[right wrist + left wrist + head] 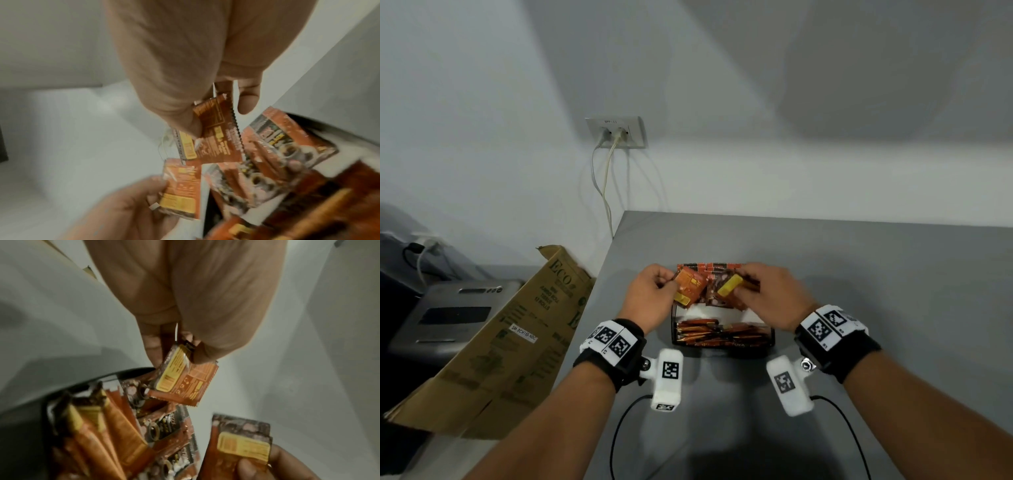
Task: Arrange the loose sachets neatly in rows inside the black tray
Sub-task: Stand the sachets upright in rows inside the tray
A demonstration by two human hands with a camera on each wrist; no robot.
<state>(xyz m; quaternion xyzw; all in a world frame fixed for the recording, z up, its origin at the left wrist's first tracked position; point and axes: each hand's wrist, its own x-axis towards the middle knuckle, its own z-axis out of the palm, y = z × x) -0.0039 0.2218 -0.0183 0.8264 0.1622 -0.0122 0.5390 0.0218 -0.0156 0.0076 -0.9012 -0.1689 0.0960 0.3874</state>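
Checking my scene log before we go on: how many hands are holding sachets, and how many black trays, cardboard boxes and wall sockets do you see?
Hands holding sachets: 2 (left hand, right hand)
Black tray: 1
Cardboard box: 1
Wall socket: 1
Total: 5

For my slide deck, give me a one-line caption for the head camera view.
Both hands, left hand and right hand, each hold an orange sachet over the black tray on a grey table.

Orange, yellow and black over grey

The sachets were orange with yellow label panels (some faces brown-printed) — the tray black, the table plain grey.
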